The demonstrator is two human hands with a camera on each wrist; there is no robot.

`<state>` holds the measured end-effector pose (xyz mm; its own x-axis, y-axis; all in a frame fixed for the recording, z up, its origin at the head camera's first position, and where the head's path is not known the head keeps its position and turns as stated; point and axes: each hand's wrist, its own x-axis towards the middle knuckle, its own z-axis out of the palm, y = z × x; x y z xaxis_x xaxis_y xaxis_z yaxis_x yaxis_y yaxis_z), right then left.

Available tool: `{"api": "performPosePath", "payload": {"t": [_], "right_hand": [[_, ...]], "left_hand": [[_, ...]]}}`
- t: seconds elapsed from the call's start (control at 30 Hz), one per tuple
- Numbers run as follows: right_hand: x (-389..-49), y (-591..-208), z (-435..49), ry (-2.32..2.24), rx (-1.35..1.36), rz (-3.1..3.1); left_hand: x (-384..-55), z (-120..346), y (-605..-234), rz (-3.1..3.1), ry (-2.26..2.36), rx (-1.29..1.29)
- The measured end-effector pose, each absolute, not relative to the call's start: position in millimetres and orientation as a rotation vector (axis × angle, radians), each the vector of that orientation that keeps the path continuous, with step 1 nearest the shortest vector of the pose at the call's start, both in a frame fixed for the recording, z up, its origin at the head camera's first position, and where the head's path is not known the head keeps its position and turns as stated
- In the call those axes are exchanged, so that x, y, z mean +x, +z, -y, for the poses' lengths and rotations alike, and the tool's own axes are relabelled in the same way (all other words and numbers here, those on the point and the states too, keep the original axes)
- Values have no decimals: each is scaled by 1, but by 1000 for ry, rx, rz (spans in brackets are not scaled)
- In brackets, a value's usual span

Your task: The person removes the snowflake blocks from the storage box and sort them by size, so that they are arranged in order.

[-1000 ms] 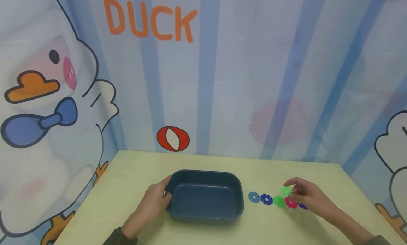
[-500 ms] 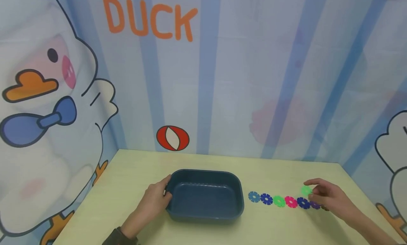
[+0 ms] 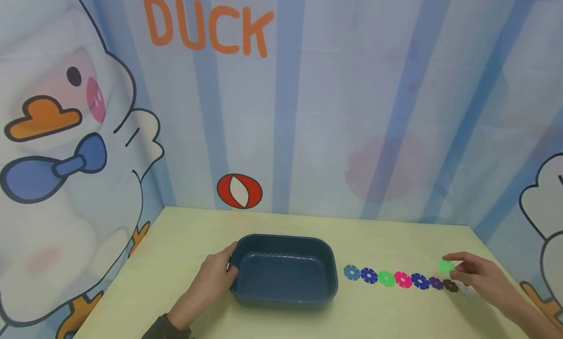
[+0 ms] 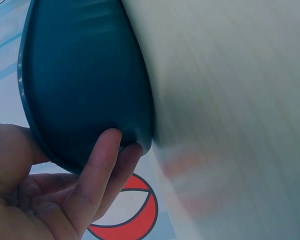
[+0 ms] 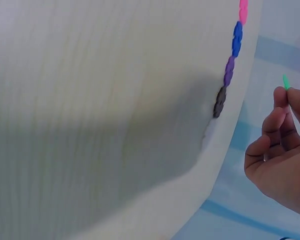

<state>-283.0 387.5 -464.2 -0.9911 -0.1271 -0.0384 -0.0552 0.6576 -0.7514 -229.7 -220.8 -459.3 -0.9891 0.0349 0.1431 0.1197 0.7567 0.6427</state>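
A dark blue rectangular bin (image 3: pixel 281 300) stands on the table, and my left hand (image 3: pixel 213 276) grips its left wall. In the left wrist view the fingers (image 4: pixel 104 150) lie on one side of that wall, the thumb on the other. My right hand (image 3: pixel 481 278) pinches a light green notched disc (image 3: pixel 446 266) between thumb and fingertips, raised above the table. Below it runs a row of flower-shaped discs: light blue (image 3: pixel 352 272), blue, green (image 3: pixel 386 279), pink (image 3: pixel 403 280), blue, purple (image 3: pixel 436 283), dark brown (image 3: pixel 450 286) and a whitish disc (image 3: pixel 467 290), partly hidden by the hand.
The pale yellow table (image 3: pixel 308 224) backs onto a striped cloth (image 3: pixel 330 109) with printed ducks. The row of discs begins just right of the bin. The table's right edge lies close to the right hand.
My right hand has moved to the right along the row with the green disc, uncovering the blue, purple and brown discs. The left hand and the bin have stayed put.
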Motion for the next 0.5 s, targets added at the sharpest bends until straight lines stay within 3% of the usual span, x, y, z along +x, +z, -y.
{"api": "performPosePath", "payload": {"t": [0.5], "right_hand": [[-288, -482, -431, -989, 84, -2844]], "left_hand": [[-228, 220, -457, 2832, -1052, -136]]}}
